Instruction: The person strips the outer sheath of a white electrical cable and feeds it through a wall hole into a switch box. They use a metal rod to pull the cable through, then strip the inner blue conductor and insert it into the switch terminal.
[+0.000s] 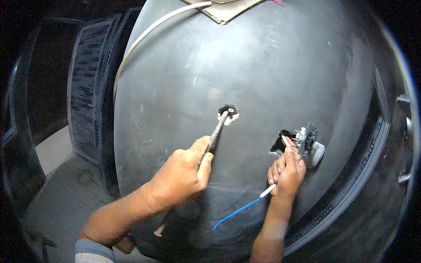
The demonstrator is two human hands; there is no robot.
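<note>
Apart, left hand (186, 170) closed round rod (218, 131) at hole's edge (233, 117), right hand (287, 173) round cable (268, 190).

Below the ragged hole (228, 107) in the dark panel (175, 87), the left hand (187, 167) grips a rod (217, 130), its tip at that hole, and to the hole's lower right, the right hand (287, 173) holds a white cable (268, 190) with blue wire (237, 211).

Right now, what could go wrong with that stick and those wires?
The left hand has the rod at the ragged hole, so its tip might chip the edge wider. The white cable could slip from the right hand. The white fixture beside the other opening might get bumped.
</note>
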